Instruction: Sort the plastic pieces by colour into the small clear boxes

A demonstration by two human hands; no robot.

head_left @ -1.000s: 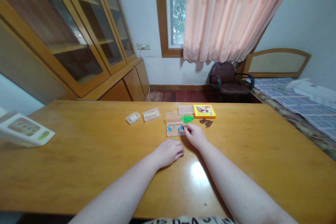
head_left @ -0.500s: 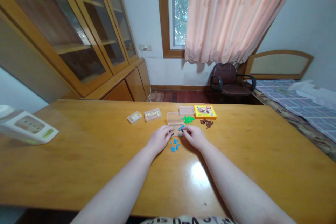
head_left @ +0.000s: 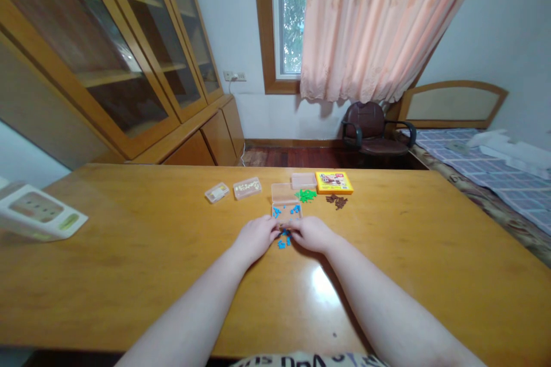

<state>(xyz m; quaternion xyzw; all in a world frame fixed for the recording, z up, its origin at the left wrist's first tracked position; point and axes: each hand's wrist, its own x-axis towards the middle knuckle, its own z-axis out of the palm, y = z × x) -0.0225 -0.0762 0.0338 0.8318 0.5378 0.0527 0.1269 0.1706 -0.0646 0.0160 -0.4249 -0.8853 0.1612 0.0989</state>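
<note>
Both hands are together at the near edge of an open clear plastic box (head_left: 286,192), whose lid stands up at the back. Several small blue pieces (head_left: 295,210) lie inside it. My left hand (head_left: 258,236) reaches in from the left, fingers closed beside loose blue pieces (head_left: 282,244) on the table. From the right, my right hand (head_left: 310,234) has its fingers pressed together over the same pile. Whatever either hand pinches is too small to make out.
Green pieces (head_left: 307,195), brown pieces (head_left: 337,202), a yellow box (head_left: 334,182) and another clear box (head_left: 303,180) lie beyond. Two small clear cases (head_left: 217,192) (head_left: 247,188) sit to the left. A white device (head_left: 43,212) stands at the table's far left.
Both hands have moved back toward me, from over the open box to the loose blue pieces. Blue pieces at the box's left side now show. The view has shifted slightly.
</note>
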